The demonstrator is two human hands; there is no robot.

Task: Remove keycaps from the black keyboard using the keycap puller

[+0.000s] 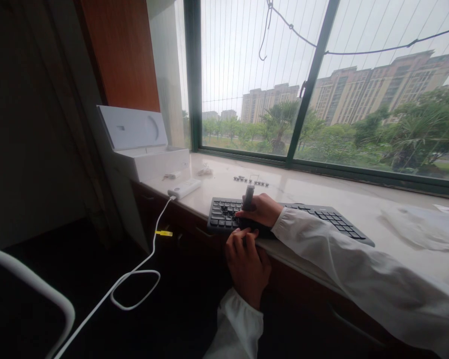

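A black keyboard (pixel 346 222) lies along the front of the white sill; some keys are off its left part, leaving dark gaps. My right hand (pixel 264 210) is closed around a short dark tool (pixel 249 195) with a paler top, held upright over the keys. The tool's lower end is hidden by the fingers. Below it, my left hand (pixel 247 264) grips the keyboard's front edge with bent fingers; its thumb is hard to make out. Beyond the keyboard, several loose keycaps (pixel 250 182) sit in rows, beside a thin wire loop (pixel 254 176).
An open white box (pixel 153 164) stands at the left end of the sill (pixel 209 192). Near it lies a white device (pixel 185 188) with a white cable (pixel 149 257) hanging off the edge. Clear plastic wrapping (pixel 415 227) lies at right. A window (pixel 247 75) rises behind.
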